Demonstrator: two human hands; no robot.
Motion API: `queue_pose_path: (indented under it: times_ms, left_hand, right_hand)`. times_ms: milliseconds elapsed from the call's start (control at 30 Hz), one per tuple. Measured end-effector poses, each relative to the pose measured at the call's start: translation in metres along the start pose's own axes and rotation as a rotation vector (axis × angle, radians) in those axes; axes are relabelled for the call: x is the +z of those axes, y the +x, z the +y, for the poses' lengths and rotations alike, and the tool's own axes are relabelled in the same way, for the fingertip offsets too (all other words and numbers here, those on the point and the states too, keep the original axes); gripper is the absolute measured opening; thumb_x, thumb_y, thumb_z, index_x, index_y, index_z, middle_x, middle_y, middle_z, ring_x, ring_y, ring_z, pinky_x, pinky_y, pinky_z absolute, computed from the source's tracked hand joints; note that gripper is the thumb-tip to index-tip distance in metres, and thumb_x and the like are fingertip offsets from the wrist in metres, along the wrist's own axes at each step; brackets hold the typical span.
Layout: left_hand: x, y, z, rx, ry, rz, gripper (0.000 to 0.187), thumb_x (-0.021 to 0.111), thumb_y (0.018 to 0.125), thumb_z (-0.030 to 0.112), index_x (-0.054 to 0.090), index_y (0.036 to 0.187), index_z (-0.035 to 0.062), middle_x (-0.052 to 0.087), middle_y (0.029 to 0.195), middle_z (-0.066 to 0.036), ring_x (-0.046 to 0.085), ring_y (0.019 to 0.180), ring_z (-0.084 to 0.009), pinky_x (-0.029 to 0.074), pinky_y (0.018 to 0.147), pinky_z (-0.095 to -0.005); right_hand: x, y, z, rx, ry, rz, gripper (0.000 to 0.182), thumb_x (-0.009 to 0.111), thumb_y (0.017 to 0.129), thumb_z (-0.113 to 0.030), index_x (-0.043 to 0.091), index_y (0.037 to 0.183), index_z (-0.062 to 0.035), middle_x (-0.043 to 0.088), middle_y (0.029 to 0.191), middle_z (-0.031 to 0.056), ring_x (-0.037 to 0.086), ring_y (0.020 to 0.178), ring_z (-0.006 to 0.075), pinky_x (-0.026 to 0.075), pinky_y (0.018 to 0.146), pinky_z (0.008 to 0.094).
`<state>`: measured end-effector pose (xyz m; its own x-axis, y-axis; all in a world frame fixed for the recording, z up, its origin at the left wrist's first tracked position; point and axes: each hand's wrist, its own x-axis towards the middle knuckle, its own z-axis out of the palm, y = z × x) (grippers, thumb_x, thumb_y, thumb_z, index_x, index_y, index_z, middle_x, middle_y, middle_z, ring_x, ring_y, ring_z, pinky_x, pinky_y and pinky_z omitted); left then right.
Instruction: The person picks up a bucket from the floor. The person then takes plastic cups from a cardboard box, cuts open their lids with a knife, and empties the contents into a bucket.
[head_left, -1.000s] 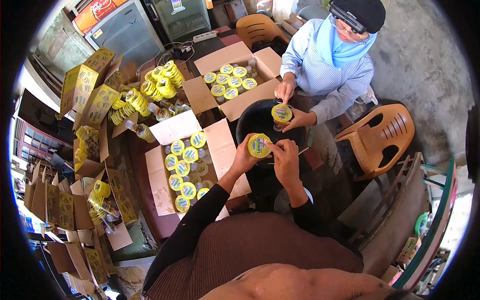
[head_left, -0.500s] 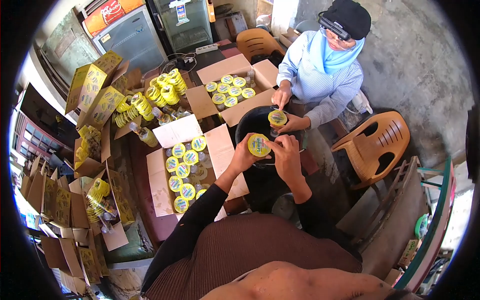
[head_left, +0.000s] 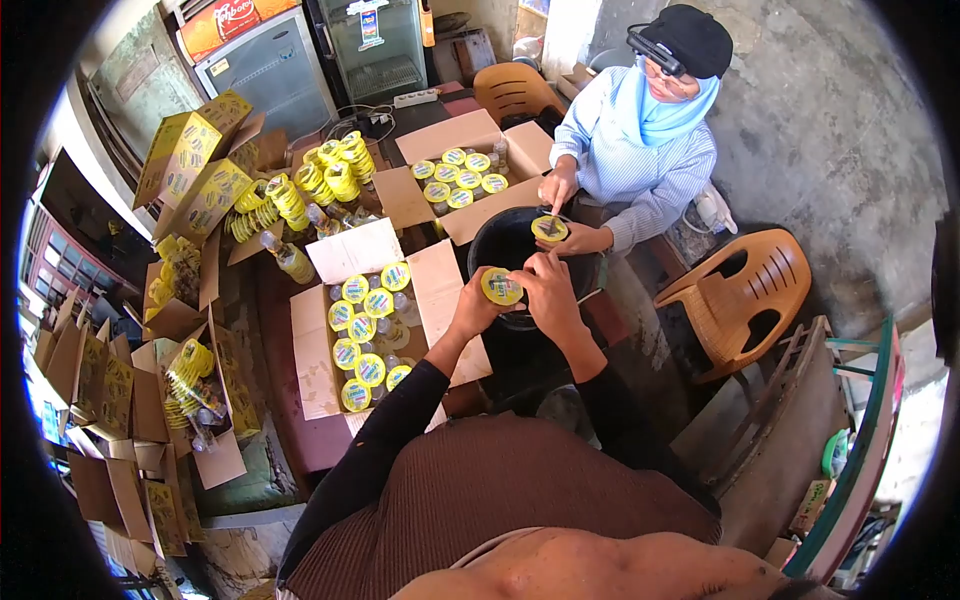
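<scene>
My left hand is wrapped round a plastic drink cup with a yellow-and-white film lid, holding it over the black bucket. At the right edge of that lid, the fingers of my right hand are pinched together; what they hold, if anything, is hidden. Across the bucket, a co-worker holds a similar cup in one hand. The co-worker's other hand touches its lid, where a dark mark shows.
An open carton of lidded cups stands to my left, and another carton lies farther back. Beyond them are stacks of yellow lidded packs and a bottle. A brown plastic chair stands at the right.
Both my hands and the cup have shifted slightly left in view. My right fingers have drawn closer together at the lid's edge. The co-worker's cup now shows a dark mark on its lid.
</scene>
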<state>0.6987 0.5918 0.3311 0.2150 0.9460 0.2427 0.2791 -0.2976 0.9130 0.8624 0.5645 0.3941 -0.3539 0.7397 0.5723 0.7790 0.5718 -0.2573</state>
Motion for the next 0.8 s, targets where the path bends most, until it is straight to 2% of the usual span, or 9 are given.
queue_pose_path:
  times_ms: [267,567,633,800]
  left_hand:
    - [0.007,0.001,-0.013,-0.029,-0.020,-0.001,0.064,0.091,0.061,0.024,0.054,0.108,0.0030,0.067,0.100,-0.010,0.065,0.093,-0.0203,0.052,0.081,-0.0329]
    - [0.009,-0.001,-0.015,-0.090,0.021,0.011,0.064,0.091,0.060,0.026,0.055,0.107,0.0029,0.067,0.099,-0.012,0.065,0.091,-0.0221,0.052,0.079,-0.0338]
    - [0.009,-0.002,-0.018,-0.081,0.008,0.031,0.065,0.091,0.058,0.028,0.054,0.105,0.0031,0.067,0.096,-0.013,0.067,0.090,-0.0255,0.053,0.077,-0.0355]
    - [0.013,-0.002,-0.020,-0.085,0.055,0.028,0.061,0.090,0.061,0.024,0.054,0.106,0.0030,0.067,0.098,-0.012,0.065,0.090,-0.0224,0.052,0.078,-0.0339]
  right_hand:
    - [0.008,-0.003,0.004,0.022,-0.018,-0.038,0.036,0.078,0.062,-0.009,0.070,0.098,-0.0067,0.052,0.093,0.0063,0.051,0.094,0.0257,0.040,0.083,0.0388]
    - [0.015,-0.003,0.006,0.028,-0.006,-0.069,0.028,0.072,0.068,-0.007,0.070,0.096,-0.0080,0.051,0.094,0.0067,0.050,0.096,0.0254,0.040,0.088,0.0403]
    - [0.018,-0.002,0.007,0.025,-0.012,-0.057,0.028,0.072,0.068,-0.007,0.070,0.096,-0.0087,0.051,0.094,0.0066,0.050,0.096,0.0249,0.039,0.089,0.0400]
    - [0.014,-0.004,0.009,0.035,-0.024,-0.065,0.027,0.073,0.067,-0.009,0.070,0.094,-0.0082,0.052,0.092,0.0059,0.050,0.096,0.0241,0.039,0.086,0.0387]
